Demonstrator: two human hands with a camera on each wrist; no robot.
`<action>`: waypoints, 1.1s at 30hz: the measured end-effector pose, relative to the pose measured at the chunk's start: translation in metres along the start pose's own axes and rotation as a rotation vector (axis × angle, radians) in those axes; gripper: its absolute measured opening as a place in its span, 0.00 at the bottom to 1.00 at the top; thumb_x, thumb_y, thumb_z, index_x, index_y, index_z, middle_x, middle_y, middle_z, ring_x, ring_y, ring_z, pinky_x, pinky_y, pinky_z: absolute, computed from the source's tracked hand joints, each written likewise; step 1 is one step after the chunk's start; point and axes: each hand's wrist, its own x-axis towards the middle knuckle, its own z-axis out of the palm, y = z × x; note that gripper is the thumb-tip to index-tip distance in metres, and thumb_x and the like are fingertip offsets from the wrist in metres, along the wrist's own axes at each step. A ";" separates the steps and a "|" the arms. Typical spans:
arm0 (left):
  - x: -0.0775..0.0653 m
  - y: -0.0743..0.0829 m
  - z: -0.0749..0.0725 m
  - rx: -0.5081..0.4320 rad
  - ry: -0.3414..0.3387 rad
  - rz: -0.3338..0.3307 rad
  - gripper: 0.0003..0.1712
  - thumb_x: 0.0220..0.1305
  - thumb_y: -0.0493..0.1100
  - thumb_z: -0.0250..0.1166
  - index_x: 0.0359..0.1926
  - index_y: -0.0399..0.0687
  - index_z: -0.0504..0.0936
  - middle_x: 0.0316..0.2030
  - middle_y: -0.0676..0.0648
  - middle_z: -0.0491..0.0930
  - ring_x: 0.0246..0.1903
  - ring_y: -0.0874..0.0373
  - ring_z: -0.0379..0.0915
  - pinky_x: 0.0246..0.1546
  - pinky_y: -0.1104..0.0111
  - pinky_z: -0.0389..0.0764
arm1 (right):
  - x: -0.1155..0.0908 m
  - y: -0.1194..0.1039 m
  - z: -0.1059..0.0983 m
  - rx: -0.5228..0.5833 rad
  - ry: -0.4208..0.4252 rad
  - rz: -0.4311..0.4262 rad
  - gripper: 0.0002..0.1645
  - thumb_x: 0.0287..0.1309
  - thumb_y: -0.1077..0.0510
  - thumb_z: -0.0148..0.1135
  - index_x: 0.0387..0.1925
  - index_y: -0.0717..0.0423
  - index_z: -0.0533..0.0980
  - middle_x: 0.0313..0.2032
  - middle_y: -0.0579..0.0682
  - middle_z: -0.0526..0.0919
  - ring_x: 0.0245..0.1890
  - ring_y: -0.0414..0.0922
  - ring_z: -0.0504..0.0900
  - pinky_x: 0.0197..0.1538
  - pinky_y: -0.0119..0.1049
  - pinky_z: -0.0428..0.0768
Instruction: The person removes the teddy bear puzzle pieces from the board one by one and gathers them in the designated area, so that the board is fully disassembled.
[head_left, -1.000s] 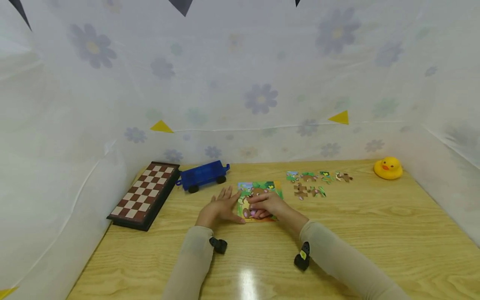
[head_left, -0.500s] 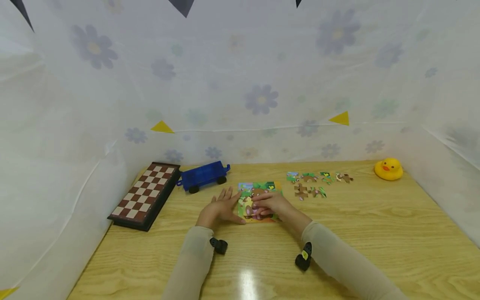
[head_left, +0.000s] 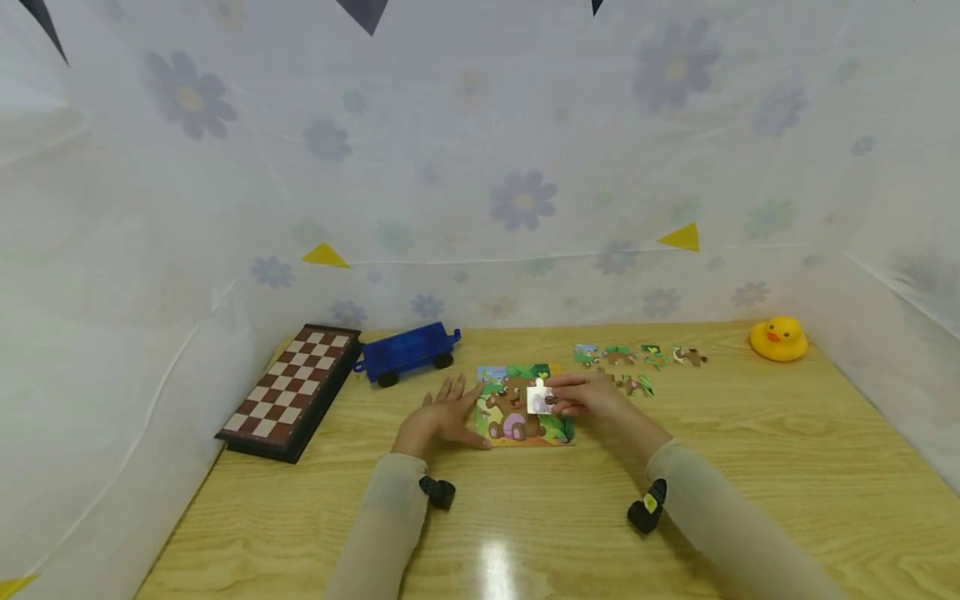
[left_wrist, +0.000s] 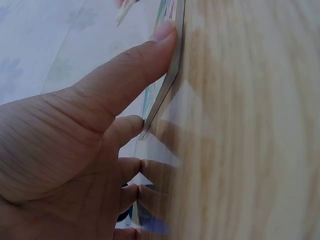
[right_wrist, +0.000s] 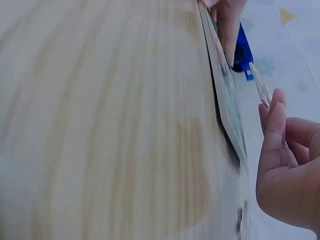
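Observation:
A flat jigsaw puzzle (head_left: 498, 432) with a brown bear picture lies on the table. My left hand (head_left: 444, 414) rests along its left side with fingers spread; in the left wrist view the thumb (left_wrist: 135, 67) presses on the puzzle's edge. My right hand (head_left: 600, 398) pinches a puzzle piece (head_left: 537, 400) between thumb and fingers, held over the right part of the picture. The piece looks whitish from the head view. From the right wrist, the same piece (right_wrist: 261, 87) shows edge-on, raised above the puzzle.
Several loose puzzle pieces (head_left: 619, 356) lie behind the right hand, which partly covers one. A blue toy wagon (head_left: 408, 350) and a checkered game board (head_left: 292, 387) stand at the left. A yellow rubber duck (head_left: 778, 339) sits at the far right, near the fabric wall (head_left: 892, 292).
My right hand has lifted off the middle of the picture and moved right, with a puzzle piece now showing in its fingers. The bear is largely uncovered. My left hand stays put.

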 end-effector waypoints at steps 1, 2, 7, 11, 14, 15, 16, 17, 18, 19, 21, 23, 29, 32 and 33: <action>0.000 0.000 0.000 0.001 0.002 0.000 0.60 0.52 0.64 0.68 0.76 0.57 0.42 0.74 0.40 0.30 0.72 0.42 0.24 0.66 0.41 0.36 | -0.003 0.000 -0.006 0.008 0.005 0.000 0.25 0.64 0.66 0.56 0.60 0.73 0.67 0.29 0.48 0.86 0.23 0.37 0.84 0.29 0.27 0.81; 0.000 0.000 0.000 0.004 -0.001 -0.002 0.60 0.52 0.65 0.67 0.76 0.57 0.41 0.74 0.40 0.30 0.72 0.42 0.24 0.66 0.41 0.36 | -0.005 -0.001 -0.012 0.002 0.010 -0.005 0.26 0.64 0.65 0.56 0.61 0.74 0.66 0.29 0.47 0.85 0.24 0.37 0.84 0.30 0.28 0.81; 0.001 -0.001 0.000 -0.002 -0.004 -0.008 0.60 0.52 0.65 0.67 0.76 0.57 0.42 0.74 0.41 0.30 0.72 0.43 0.24 0.66 0.41 0.36 | -0.018 0.002 -0.039 0.027 0.049 -0.010 0.27 0.65 0.66 0.54 0.62 0.76 0.64 0.31 0.45 0.85 0.26 0.37 0.84 0.32 0.28 0.81; 0.002 -0.002 0.001 -0.002 -0.006 -0.007 0.60 0.51 0.65 0.67 0.75 0.58 0.41 0.74 0.41 0.29 0.72 0.43 0.23 0.66 0.41 0.35 | -0.025 0.006 -0.059 0.038 0.078 -0.011 0.26 0.64 0.67 0.54 0.61 0.76 0.65 0.33 0.46 0.85 0.28 0.38 0.85 0.32 0.28 0.81; 0.003 -0.003 0.001 -0.005 -0.004 -0.007 0.60 0.51 0.65 0.67 0.75 0.59 0.41 0.74 0.41 0.29 0.72 0.43 0.23 0.66 0.42 0.35 | -0.030 0.007 -0.074 0.006 0.088 -0.019 0.25 0.64 0.66 0.55 0.60 0.75 0.66 0.33 0.46 0.86 0.28 0.38 0.85 0.33 0.28 0.81; 0.003 -0.003 0.001 -0.008 -0.002 -0.007 0.60 0.51 0.65 0.68 0.75 0.58 0.41 0.74 0.41 0.29 0.72 0.43 0.23 0.66 0.42 0.35 | -0.031 0.008 -0.078 -0.015 0.093 -0.020 0.25 0.65 0.65 0.55 0.60 0.74 0.67 0.34 0.45 0.86 0.29 0.37 0.84 0.33 0.28 0.81; 0.003 -0.003 0.001 -0.010 -0.001 -0.007 0.60 0.51 0.65 0.68 0.75 0.58 0.41 0.74 0.41 0.29 0.72 0.43 0.23 0.66 0.42 0.35 | -0.033 0.008 -0.083 -0.031 0.093 -0.025 0.25 0.65 0.64 0.54 0.61 0.73 0.67 0.34 0.44 0.86 0.30 0.37 0.85 0.34 0.28 0.81; 0.003 -0.003 0.001 -0.012 -0.002 -0.007 0.60 0.51 0.65 0.68 0.75 0.58 0.41 0.74 0.41 0.29 0.72 0.43 0.22 0.66 0.42 0.35 | -0.034 0.009 -0.088 -0.041 0.098 -0.027 0.25 0.65 0.64 0.54 0.61 0.72 0.67 0.35 0.44 0.85 0.31 0.37 0.85 0.34 0.28 0.81; 0.003 -0.003 0.001 -0.015 -0.003 -0.007 0.60 0.51 0.65 0.68 0.75 0.58 0.41 0.74 0.41 0.29 0.72 0.43 0.22 0.66 0.42 0.34 | -0.036 0.009 -0.092 -0.047 0.100 -0.031 0.25 0.66 0.63 0.55 0.61 0.72 0.67 0.35 0.44 0.85 0.31 0.37 0.85 0.34 0.28 0.81; 0.003 -0.003 0.001 -0.016 -0.004 -0.008 0.60 0.51 0.65 0.68 0.75 0.59 0.41 0.74 0.41 0.29 0.72 0.43 0.22 0.66 0.42 0.34 | -0.038 0.009 -0.096 -0.039 0.103 -0.031 0.26 0.66 0.63 0.55 0.61 0.72 0.67 0.35 0.44 0.85 0.32 0.37 0.85 0.35 0.28 0.81; 0.002 -0.003 0.001 -0.016 -0.006 -0.007 0.60 0.52 0.65 0.68 0.75 0.58 0.42 0.74 0.41 0.29 0.72 0.43 0.22 0.66 0.42 0.34 | -0.041 0.008 -0.103 -0.017 0.105 -0.033 0.26 0.66 0.63 0.55 0.62 0.71 0.66 0.35 0.43 0.85 0.32 0.37 0.85 0.35 0.27 0.81; 0.002 -0.002 0.001 -0.012 -0.009 -0.005 0.60 0.52 0.65 0.68 0.75 0.58 0.42 0.74 0.41 0.29 0.72 0.43 0.22 0.66 0.42 0.34 | -0.044 0.007 -0.110 0.032 0.098 -0.041 0.24 0.66 0.64 0.54 0.61 0.69 0.68 0.34 0.45 0.86 0.32 0.38 0.85 0.34 0.27 0.81; 0.003 -0.003 0.001 -0.004 -0.008 0.001 0.59 0.52 0.65 0.67 0.76 0.57 0.41 0.74 0.41 0.29 0.72 0.43 0.23 0.66 0.41 0.35 | -0.053 0.005 -0.131 0.154 0.114 -0.053 0.16 0.65 0.67 0.53 0.44 0.52 0.83 0.33 0.47 0.86 0.31 0.40 0.86 0.34 0.29 0.82; 0.003 -0.003 0.001 -0.002 -0.004 0.000 0.59 0.53 0.65 0.67 0.76 0.57 0.42 0.74 0.41 0.29 0.72 0.43 0.23 0.66 0.41 0.35 | -0.056 0.007 -0.142 0.152 0.134 -0.056 0.17 0.66 0.68 0.51 0.41 0.50 0.84 0.33 0.46 0.86 0.31 0.40 0.86 0.35 0.29 0.82; 0.003 -0.003 0.001 -0.001 -0.004 0.000 0.59 0.53 0.65 0.67 0.76 0.57 0.42 0.74 0.41 0.29 0.72 0.43 0.23 0.66 0.41 0.35 | -0.057 0.008 -0.145 0.152 0.142 -0.056 0.17 0.66 0.68 0.51 0.40 0.50 0.84 0.32 0.46 0.86 0.31 0.40 0.86 0.34 0.29 0.82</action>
